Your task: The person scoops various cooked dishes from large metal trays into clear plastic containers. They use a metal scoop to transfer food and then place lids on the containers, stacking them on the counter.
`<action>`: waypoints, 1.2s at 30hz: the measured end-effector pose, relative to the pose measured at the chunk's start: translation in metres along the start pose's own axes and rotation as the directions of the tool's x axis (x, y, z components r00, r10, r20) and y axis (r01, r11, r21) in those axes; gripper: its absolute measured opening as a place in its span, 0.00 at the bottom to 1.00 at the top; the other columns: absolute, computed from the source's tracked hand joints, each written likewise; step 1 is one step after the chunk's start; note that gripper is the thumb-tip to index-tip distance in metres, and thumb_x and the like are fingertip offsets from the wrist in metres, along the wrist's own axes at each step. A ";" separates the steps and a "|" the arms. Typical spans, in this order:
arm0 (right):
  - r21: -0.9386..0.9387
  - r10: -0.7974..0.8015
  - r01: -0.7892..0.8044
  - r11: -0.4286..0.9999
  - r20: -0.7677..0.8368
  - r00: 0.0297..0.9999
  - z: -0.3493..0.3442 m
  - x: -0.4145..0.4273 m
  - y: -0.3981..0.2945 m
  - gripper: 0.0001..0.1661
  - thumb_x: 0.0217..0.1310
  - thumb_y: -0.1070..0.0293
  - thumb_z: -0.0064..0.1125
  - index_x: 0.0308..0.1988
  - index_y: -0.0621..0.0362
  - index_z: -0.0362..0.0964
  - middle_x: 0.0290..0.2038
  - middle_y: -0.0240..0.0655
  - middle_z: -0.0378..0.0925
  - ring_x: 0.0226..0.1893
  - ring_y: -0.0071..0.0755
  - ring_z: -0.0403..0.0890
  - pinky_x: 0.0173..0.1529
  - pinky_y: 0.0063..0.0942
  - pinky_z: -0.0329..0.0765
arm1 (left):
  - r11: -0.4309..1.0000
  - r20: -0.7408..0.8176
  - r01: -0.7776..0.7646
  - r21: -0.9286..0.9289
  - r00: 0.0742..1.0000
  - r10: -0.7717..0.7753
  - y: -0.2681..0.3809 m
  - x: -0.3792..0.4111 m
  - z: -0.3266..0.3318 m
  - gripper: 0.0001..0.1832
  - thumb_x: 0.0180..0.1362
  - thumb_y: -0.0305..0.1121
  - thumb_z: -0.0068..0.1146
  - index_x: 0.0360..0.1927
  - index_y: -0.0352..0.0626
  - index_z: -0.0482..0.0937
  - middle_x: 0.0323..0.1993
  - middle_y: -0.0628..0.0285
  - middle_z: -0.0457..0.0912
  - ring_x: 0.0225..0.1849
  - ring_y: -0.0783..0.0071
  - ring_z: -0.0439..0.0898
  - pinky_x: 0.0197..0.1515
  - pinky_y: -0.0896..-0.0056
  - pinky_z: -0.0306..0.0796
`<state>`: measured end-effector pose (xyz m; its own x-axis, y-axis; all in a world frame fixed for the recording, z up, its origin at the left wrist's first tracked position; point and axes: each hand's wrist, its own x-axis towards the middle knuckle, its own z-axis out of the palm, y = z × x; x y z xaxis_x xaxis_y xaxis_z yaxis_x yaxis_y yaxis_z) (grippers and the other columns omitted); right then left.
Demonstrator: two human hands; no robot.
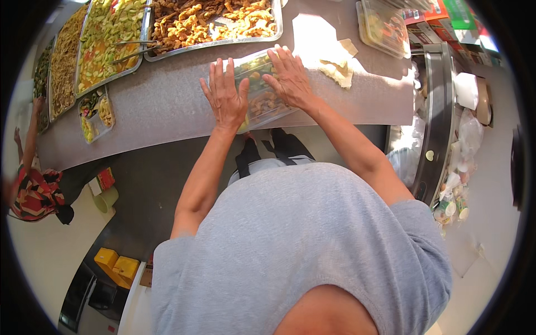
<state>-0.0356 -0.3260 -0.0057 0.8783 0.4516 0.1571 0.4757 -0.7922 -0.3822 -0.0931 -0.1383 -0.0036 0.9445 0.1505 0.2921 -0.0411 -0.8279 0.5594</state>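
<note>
A clear plastic food container (268,104) lies near the front edge of the table, with what looks like a clear lid over it. Through the plastic I see green vegetables in one part and browned pieces of food in another. My left hand (226,94) rests flat on its left side, fingers extended and slightly apart. On the opposite side, my right hand (291,79) lies palm down over the upper right corner. Neither hand is wrapped around anything. The palms hide parts of the container's rim.
Metal trays of fried strips (213,21), sliced green vegetables (111,42) and noodles (67,63) line the far side. Tongs (134,50) lean there. An uncovered filled container (96,113) sits left; stacked containers (383,29) stand right. Another person (39,192) is at left.
</note>
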 end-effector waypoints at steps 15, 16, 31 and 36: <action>0.389 0.248 -0.177 0.904 -0.140 0.959 0.007 -0.038 0.000 0.41 0.63 0.55 0.58 0.68 0.62 0.55 0.67 0.53 0.59 0.66 0.54 0.64 0.67 0.41 0.63 | 0.888 -0.109 0.219 -0.404 0.952 -0.285 -0.012 -0.053 -0.006 0.38 0.66 0.59 0.45 0.68 0.38 0.64 0.68 0.43 0.62 0.71 0.50 0.61 0.70 0.51 0.53; 0.462 0.313 -0.221 0.859 -0.131 0.941 0.012 -0.035 0.008 0.39 0.64 0.56 0.58 0.67 0.63 0.56 0.65 0.52 0.62 0.63 0.53 0.67 0.65 0.40 0.66 | 0.717 -0.057 0.379 -0.585 0.863 -0.503 -0.031 -0.053 -0.010 0.34 0.69 0.53 0.44 0.67 0.35 0.64 0.66 0.45 0.65 0.69 0.52 0.64 0.69 0.55 0.56; 0.794 0.526 -0.590 0.149 0.442 0.727 -0.087 -0.048 0.040 0.31 0.64 0.57 0.64 0.59 0.66 0.67 0.41 0.36 0.79 0.36 0.20 0.77 0.39 0.19 0.74 | 0.382 0.630 0.769 -0.513 0.640 -0.441 0.042 -0.020 -0.060 0.14 0.70 0.43 0.50 0.39 0.41 0.73 0.27 0.68 0.75 0.22 0.86 0.70 0.23 0.82 0.68; 0.896 0.607 -0.399 0.194 0.210 0.767 -0.150 -0.075 0.093 0.30 0.65 0.58 0.64 0.57 0.67 0.66 0.45 0.36 0.78 0.41 0.21 0.76 0.45 0.20 0.74 | 0.472 0.591 0.615 -0.632 0.776 -0.220 0.110 0.025 -0.026 0.12 0.70 0.40 0.51 0.40 0.41 0.72 0.28 0.67 0.76 0.23 0.86 0.71 0.22 0.84 0.66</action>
<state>-0.0498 -0.4955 0.0833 0.9518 -0.0483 -0.3031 -0.3017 0.0336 -0.9528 -0.0824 -0.2116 0.0849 0.9348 -0.0201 -0.3547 0.3552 0.0427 0.9338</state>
